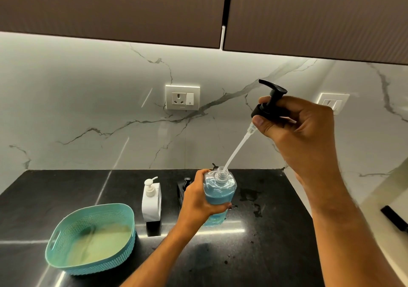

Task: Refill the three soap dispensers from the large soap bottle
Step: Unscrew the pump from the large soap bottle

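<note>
A clear bottle of blue soap (219, 189) is held tilted just above the black counter, with my left hand (198, 200) wrapped around its body. Its neck is uncapped. My right hand (295, 123) pinches a black pump head (270, 101) up high; the white dip tube (236, 150) slants down and its tip sits in the bottle's mouth. A white dispenser with a white pump (151, 200) stands to the left. A dark dispenser (184, 187) stands behind my left hand, mostly hidden.
A teal plastic basket (88, 238) sits at the front left of the black counter (265, 231). Wet spots lie right of the bottle. A wall socket (182, 97) is on the marble backsplash, and dark cabinets hang overhead. A black object (395, 219) lies at the far right.
</note>
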A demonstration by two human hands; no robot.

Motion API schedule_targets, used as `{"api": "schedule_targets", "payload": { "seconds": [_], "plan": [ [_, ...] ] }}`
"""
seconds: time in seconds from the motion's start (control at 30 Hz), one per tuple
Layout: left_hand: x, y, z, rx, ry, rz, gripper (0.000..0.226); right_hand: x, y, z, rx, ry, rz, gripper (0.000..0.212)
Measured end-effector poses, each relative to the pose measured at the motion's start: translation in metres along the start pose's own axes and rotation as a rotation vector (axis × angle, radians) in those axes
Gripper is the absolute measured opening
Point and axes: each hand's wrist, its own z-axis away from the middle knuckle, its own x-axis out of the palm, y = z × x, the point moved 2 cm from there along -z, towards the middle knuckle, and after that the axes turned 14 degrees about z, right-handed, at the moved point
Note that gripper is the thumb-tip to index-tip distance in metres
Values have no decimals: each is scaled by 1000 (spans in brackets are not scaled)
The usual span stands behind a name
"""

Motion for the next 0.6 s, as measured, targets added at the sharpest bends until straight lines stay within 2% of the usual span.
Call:
{"api": "schedule_targets", "payload": {
  "seconds": [0.3, 0.6],
  "plan": [
    [1, -1, 1, -4, 0, 3, 88, -3, 5, 2, 21, 26, -11, 26],
    [4, -3, -1, -16, -1, 1, 89, -20, 11, 7, 44, 188, 14, 33]
  ]
}}
